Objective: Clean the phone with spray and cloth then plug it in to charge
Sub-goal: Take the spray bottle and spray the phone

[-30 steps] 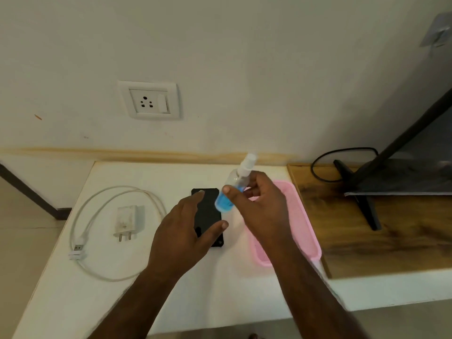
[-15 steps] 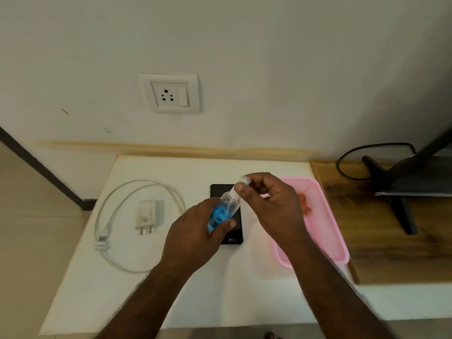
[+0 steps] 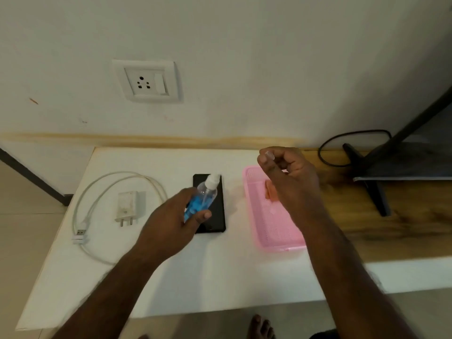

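Note:
My left hand [image 3: 171, 223] grips a small clear spray bottle [image 3: 203, 196] holding blue liquid, tilted over the black phone [image 3: 216, 216] that lies flat on the white table [image 3: 195, 277]. The bottle's white nozzle is bare. My right hand [image 3: 288, 172] hovers above the pink tray [image 3: 274, 231], pinching the bottle's clear cap [image 3: 267, 154] between thumb and fingers. An orange cloth [image 3: 270, 192] lies in the tray, partly hidden by that hand. A white charger adapter [image 3: 127, 206] and its coiled white cable [image 3: 97, 192] rest at the table's left.
A white wall socket [image 3: 146, 81] with a switch sits above the table. To the right, a wooden surface [image 3: 391, 223] carries a black monitor stand [image 3: 367, 177] and a black cord [image 3: 342, 148]. A bare foot [image 3: 260, 326] shows below the table edge.
My right hand has pulled the cap off the bottle and moved right, over the pink tray. My left hand keeps the bottle over the phone.

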A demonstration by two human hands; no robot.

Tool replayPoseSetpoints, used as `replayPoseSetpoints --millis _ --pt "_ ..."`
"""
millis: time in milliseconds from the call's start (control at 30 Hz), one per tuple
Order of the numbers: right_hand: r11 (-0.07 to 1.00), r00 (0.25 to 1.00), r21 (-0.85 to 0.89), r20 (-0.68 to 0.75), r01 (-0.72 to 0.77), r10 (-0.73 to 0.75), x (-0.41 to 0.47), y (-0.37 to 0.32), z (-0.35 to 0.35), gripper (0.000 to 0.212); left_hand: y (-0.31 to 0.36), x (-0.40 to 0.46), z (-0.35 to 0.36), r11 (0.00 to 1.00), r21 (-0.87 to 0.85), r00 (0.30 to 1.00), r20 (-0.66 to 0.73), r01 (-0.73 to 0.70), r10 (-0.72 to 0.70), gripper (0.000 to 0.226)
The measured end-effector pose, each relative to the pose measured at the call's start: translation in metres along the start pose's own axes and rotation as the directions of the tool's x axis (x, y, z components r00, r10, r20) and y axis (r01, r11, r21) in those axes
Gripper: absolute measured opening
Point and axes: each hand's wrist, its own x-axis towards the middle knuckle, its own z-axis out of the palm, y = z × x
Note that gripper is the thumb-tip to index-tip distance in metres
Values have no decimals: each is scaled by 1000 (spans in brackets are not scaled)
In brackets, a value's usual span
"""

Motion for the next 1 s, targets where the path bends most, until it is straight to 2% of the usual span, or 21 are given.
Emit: replayPoseSetpoints --millis 133,233,367,500,667,800,867,933,1000 --pt "948 989 -300 65 -108 133 5 28 -26 9 0 3 2 1000 -4 999 -27 28 -28 51" --pt "775 967 -627 137 -82 213 4 53 -33 12 3 1 6 1000 -15 1000 -13 25 -25 52" --pt "660 931 -744 158 -108 330 1 74 -27 28 4 1 8 999 -44 1000 0 23 -23 58" --pt "621 901 -769 149 -153 407 0 87 -19 25 4 1 7 997 -57 999 0 44 -44 61" --pt "602 913 -782 113 -162 392 0 94 -15 28 4 1 5 995 -81 999 7 49 -49 64" --pt "589 888 -787 126 -182 443 0 88 -20 49 7 1 3 994 -97 999 2 50 -50 66" --pt "600 921 -783 95 -165 378 4 75 -28 50 9 1 3 993 -110 999 -9 49 -50 66" --pt "701 981 -705 35 -112 191 5 58 -33 31 11 1 2 989 -141 998 -27 55 -59 68" --pt "902 998 -425 -26 -70 65 -2 39 -25 16 13 1 2 974 -216 996 -43 62 -73 63"
